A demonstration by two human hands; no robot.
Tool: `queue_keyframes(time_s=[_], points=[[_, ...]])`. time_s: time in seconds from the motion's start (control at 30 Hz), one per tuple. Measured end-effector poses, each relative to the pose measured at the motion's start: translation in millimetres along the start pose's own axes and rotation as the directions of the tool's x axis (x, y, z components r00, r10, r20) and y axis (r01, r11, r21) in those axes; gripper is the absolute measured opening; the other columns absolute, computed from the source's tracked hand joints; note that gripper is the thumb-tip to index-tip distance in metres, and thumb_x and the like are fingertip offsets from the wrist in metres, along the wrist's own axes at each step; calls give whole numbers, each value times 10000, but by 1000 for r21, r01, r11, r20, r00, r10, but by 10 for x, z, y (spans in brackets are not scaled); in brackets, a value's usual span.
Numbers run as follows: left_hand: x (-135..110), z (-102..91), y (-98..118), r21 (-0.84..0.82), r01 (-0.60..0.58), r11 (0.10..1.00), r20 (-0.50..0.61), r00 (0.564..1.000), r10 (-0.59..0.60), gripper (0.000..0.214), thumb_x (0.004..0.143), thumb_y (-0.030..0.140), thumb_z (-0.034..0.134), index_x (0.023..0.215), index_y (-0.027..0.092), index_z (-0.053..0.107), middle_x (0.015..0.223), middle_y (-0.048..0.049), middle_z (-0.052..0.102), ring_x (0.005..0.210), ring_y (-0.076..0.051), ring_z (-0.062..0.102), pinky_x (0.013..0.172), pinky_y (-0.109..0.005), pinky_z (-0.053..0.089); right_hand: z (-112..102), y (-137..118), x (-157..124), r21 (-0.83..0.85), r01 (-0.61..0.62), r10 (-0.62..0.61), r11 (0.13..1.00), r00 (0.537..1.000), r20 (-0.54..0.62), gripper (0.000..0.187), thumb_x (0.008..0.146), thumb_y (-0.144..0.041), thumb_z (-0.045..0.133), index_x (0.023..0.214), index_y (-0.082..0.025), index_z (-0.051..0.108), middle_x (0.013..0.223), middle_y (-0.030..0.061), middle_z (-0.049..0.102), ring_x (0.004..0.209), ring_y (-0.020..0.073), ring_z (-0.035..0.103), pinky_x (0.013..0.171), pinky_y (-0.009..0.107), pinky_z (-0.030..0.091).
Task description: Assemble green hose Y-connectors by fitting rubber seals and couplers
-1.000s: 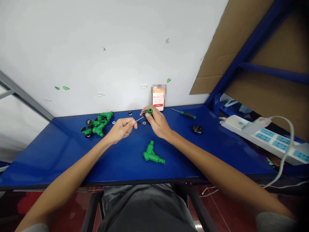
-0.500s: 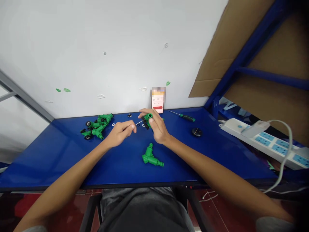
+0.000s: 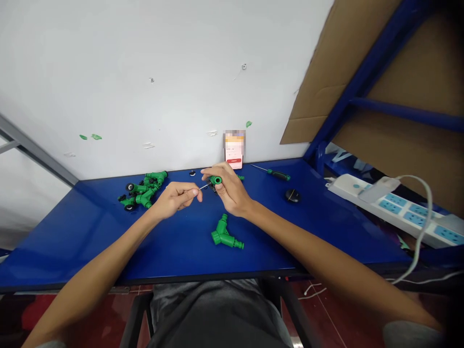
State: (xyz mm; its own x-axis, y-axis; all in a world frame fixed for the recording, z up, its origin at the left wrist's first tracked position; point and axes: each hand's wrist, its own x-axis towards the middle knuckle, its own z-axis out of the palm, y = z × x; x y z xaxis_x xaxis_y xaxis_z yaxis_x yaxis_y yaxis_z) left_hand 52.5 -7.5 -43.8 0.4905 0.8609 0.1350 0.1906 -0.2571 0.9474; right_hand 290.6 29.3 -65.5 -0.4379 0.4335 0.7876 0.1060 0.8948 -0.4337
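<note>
My right hand [image 3: 228, 191] is closed around a small green hose connector [image 3: 216, 180], its round opening turned to the left. My left hand [image 3: 176, 197] pinches a thin metal pick [image 3: 203, 186] whose tip points into that opening. Both hands hover above the blue table [image 3: 108, 232], near its back edge. A green Y-shaped fitting [image 3: 224, 234] lies on the table just in front of my right wrist. Small black and white rings [image 3: 192, 173] lie scattered behind my hands.
A heap of green fittings [image 3: 143, 189] lies at the back left. A phone [image 3: 234, 150] leans on the wall. A green-handled screwdriver [image 3: 274, 173] and a black round cap [image 3: 292, 195] lie right. A white power strip [image 3: 395, 208] sits on the right shelf.
Both hands have shifted slightly left and nearer to me, staying together. The pick tip stays at the connector's opening. The view has drifted a little.
</note>
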Motion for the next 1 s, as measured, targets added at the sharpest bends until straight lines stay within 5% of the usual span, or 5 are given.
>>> queue_keyframes(time_s=[0.17, 0.43, 0.53, 0.73, 1.0], points=[[-20, 25, -12, 447, -173, 878, -79, 970, 231, 475, 1108, 540, 515, 890, 169, 716, 568, 50, 437, 492, -97, 344, 530, -250, 275, 19, 23, -2, -11, -15, 15, 1000, 1000, -23, 517, 1165, -609, 282, 1489, -383, 615, 1154, 87, 741, 1138, 323, 601, 1014, 545, 524], [-30, 86, -159, 966, -137, 219, 5, 857, 515, 342, 1127, 277, 420, 1045, 185, 739, 695, -53, 695, 534, -160, 567, 514, -314, 185, 78, 47, -20, 29, -131, 132, 991, 990, -49, 513, 1166, -600, 307, 1459, -342, 640, 1166, 100, 739, 1141, 318, 620, 1032, 522, 512], [-19, 100, -127, 968, -75, 241, -43, 892, 450, 358, 1141, 317, 402, 1087, 185, 730, 739, -66, 728, 543, -175, 585, 524, -317, 205, 78, 62, -6, 43, -202, 204, 978, 978, -35, 505, 1168, -604, 327, 1425, -325, 660, 1179, 96, 748, 1169, 309, 631, 1063, 508, 500], [79, -77, -107, 830, -51, 555, -31, 990, 139, 387, 1159, 367, 376, 1057, 203, 711, 792, -30, 735, 652, -184, 659, 688, -291, 425, 86, 168, -28, 43, -285, 286, 958, 958, -33, 543, 1149, -664, 334, 1392, -312, 667, 1172, 99, 753, 1176, 310, 661, 1096, 531, 498], [166, -197, -412, 929, 172, 327, -144, 984, -108, 149, 1070, 261, 521, 1127, 200, 645, 1109, -125, 756, 894, -287, 721, 781, -375, 505, 105, 183, -18, 274, -395, 405, 877, 914, 22, 537, 1124, -712, 380, 1281, -276, 651, 1128, 84, 761, 1157, 271, 701, 1071, 459, 513]])
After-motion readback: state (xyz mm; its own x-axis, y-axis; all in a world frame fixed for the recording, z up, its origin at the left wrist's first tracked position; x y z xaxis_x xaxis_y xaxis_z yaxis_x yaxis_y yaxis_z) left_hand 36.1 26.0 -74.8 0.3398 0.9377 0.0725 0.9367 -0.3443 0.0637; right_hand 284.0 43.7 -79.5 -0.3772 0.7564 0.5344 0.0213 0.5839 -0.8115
